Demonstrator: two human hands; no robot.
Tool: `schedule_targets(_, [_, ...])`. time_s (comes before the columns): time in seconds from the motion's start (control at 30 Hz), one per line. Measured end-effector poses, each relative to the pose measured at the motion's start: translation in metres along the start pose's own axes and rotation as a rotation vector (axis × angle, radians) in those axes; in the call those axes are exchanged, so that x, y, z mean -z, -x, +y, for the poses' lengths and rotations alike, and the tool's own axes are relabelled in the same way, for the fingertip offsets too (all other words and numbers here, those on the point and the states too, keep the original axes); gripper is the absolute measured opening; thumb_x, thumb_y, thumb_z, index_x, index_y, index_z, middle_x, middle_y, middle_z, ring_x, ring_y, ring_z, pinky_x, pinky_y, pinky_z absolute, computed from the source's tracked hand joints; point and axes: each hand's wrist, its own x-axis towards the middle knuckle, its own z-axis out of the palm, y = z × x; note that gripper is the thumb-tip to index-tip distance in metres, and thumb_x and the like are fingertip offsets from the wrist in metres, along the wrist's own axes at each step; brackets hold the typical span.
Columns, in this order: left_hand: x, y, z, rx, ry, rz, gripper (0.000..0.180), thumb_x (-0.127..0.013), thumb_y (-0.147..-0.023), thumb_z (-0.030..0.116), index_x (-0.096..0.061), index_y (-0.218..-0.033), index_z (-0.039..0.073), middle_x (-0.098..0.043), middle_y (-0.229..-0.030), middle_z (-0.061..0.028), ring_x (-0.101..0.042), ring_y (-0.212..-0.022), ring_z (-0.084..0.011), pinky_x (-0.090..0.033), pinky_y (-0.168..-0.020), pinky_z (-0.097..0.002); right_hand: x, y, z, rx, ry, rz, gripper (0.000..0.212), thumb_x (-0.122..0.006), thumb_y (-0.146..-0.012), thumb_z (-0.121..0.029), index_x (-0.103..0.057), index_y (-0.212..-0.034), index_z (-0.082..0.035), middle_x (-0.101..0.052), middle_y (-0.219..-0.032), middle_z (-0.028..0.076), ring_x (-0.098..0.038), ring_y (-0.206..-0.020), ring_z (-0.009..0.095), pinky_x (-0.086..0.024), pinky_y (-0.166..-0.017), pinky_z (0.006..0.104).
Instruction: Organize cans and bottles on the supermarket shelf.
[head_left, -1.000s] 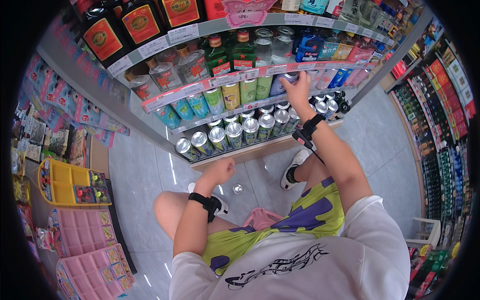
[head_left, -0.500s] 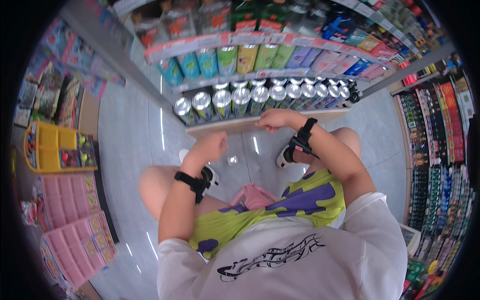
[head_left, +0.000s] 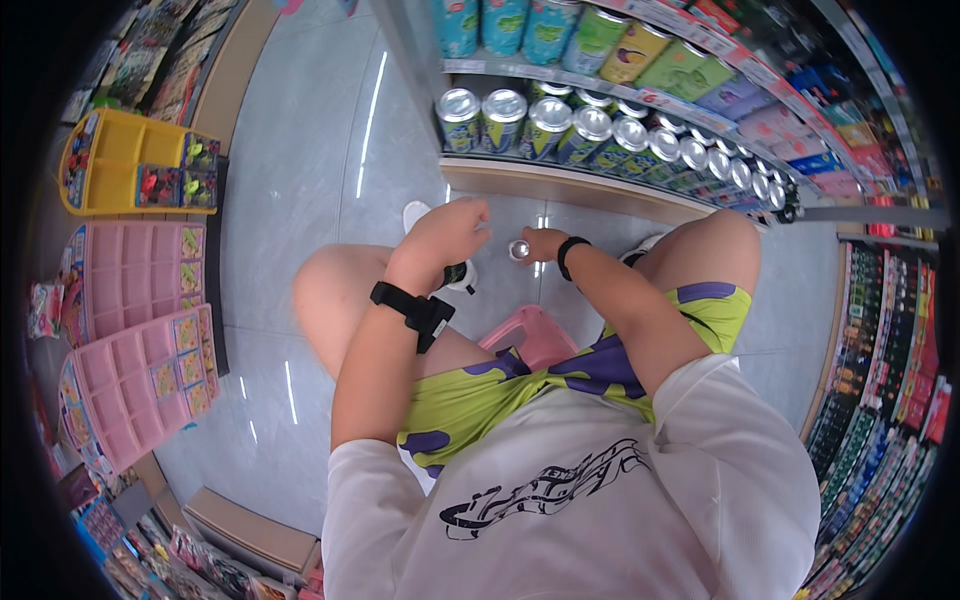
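My right hand (head_left: 546, 243) is low over the floor between my feet. Its fingers close on the side of a small can (head_left: 519, 250), of which only the round silver top shows. To its left, my left hand (head_left: 445, 235) hovers above my left shoe (head_left: 458, 275). The left fingers bend loosely, apart from the thumb, and nothing shows between them; its palm is hidden. In front of both hands, a row of silver-topped cans (head_left: 592, 124) stands upright on the bottom shelf, with dark green and yellow sides.
The shelf's tan base board (head_left: 560, 183) runs just beyond my hands. Above the cans are colourful packs (head_left: 635, 50). A pink plastic stool (head_left: 530, 338) is under me. Yellow (head_left: 110, 170) and pink (head_left: 135, 385) compartment trays stand at left; stocked shelves (head_left: 870, 400) line the right.
My right hand has come down from the shelf edge to the can on the floor and taken hold of it. The view has swung, so the shelf now lies further right.
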Motion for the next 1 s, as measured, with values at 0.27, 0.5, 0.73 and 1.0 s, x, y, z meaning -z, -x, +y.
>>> schedule_targets(0.27, [0.018,0.029,0.006,0.140,0.004,0.103,0.025,-0.062,-0.087,0.019,-0.061,-0.105,0.001,-0.066,-0.103,-0.0203,-0.063,-0.096,-0.0388,-0.050,-0.082,-0.0458,-0.030,-0.030,-0.048,-0.126,0.311,-0.066,0.072,-0.080,-0.073,-0.035,-0.048,-0.132,-0.010,-0.058,-0.124,0.016,-0.062,-0.113,0.032,-0.055,-0.088,0.0416])
schedule_targets(0.5, [0.022,0.006,0.016,0.053,-0.010,0.130,0.026,-0.061,-0.087,0.020,-0.062,-0.105,0.001,-0.066,-0.104,-0.0204,-0.063,-0.097,-0.0391,-0.050,-0.082,-0.0468,0.003,-0.022,0.005,0.061,0.140,-0.010,0.058,-0.079,-0.066,-0.034,-0.061,-0.114,-0.007,-0.071,-0.102,0.014,-0.067,-0.098,0.034,-0.054,-0.081,0.0421])
schedule_targets(0.73, [0.024,-0.021,0.053,-0.002,-0.110,-0.028,0.037,-0.068,-0.084,0.023,-0.059,-0.113,0.001,-0.065,-0.112,-0.0193,-0.061,-0.103,-0.0387,-0.050,-0.085,-0.0462,0.152,0.102,-0.004,0.191,-0.064,0.003,0.059,-0.080,-0.064,-0.030,-0.062,-0.114,-0.001,-0.066,-0.093,0.010,-0.062,-0.086,0.023,-0.050,-0.075,0.0355])
schedule_targets(1.0, [-0.001,-0.091,0.124,-0.374,0.022,-0.090,0.071,-0.084,-0.068,0.029,-0.054,-0.126,0.000,-0.065,-0.112,-0.0196,-0.063,-0.105,-0.0371,-0.049,-0.090,-0.0419,0.223,0.310,-0.010,0.297,-0.809,0.290,0.061,-0.071,-0.070,0.006,-0.055,-0.128,-0.006,-0.062,-0.111,0.001,-0.062,-0.096,0.010,-0.052,-0.083,0.0278])
